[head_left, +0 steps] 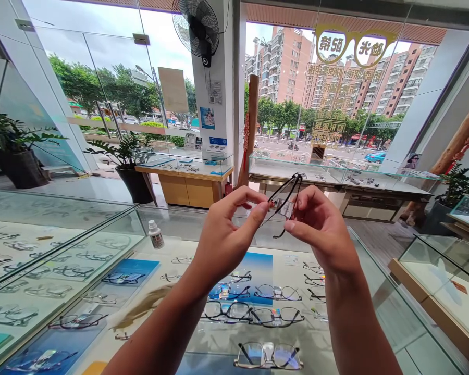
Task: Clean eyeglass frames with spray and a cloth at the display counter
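Note:
Above a glass display case, my left hand (234, 224) and my right hand (320, 224) hold up a pair of eyeglasses (285, 183) with a thin dark frame. The left thumb and index finger pinch one side of it. On the other side, my right fingers are closed on the glasses near a temple arm, whose curved tip hangs below the thumb. A small clear tag (285, 208) shows on the glasses between the hands. Beneath, inside the case, several pairs of glasses (269, 355) lie in rows, some on a blue card (258, 260).
A small white bottle (155, 234) stands on the glass left of my hands. A tan cloth (146, 307) lies near my left forearm. More glass cases (445, 281) flank both sides. Potted plants (135, 172), a wooden counter (195, 187) and large windows lie ahead; a fan (197, 28) hangs above.

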Demonstrator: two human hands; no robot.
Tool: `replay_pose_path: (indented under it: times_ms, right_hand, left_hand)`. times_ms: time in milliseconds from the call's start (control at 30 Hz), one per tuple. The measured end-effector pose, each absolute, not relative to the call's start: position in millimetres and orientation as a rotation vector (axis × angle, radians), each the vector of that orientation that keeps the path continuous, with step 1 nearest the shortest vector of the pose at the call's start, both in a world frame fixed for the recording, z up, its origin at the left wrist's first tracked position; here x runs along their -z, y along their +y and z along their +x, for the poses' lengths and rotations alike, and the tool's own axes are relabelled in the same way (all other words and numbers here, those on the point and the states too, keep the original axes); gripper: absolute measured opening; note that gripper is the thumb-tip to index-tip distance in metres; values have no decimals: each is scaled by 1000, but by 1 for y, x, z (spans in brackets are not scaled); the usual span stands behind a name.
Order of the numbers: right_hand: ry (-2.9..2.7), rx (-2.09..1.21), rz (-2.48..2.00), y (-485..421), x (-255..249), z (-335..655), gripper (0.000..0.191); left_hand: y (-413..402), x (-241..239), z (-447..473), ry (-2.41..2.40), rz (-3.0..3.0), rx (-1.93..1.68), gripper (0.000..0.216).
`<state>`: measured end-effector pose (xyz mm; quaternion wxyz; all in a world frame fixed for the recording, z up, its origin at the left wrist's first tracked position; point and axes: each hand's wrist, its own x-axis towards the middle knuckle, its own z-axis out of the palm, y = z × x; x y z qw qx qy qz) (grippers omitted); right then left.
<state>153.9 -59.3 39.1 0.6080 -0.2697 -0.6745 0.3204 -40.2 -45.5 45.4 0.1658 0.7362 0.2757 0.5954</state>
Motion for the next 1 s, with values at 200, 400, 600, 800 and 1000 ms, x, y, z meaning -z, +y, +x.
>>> replay_pose_path:
  times_ms: [200,400,600,800,1000]
  right_hand:
    - [-1530,-582,-725,-58,-38,157,28]
    - [-1475,-297,-916,-53,-36,161,22]
    - [-1382,-15,-1012,-52,-38,166,15]
    - [-1261,300,-1019,-49,-37,163,11]
    - [-1224,340,-915,-58,-37,151,13]
  left_hand:
    - [-44,-47,-45,893,2170,-1747,14]
    - [-42,-49,-49,961,2290,-1780,11]
    - [-42,-52,-53,964,2316,-1726,11]
    - [-35,-50,-52,846,2232,-1577,16]
    - [-30,-47,-47,838,2013,-1733,16]
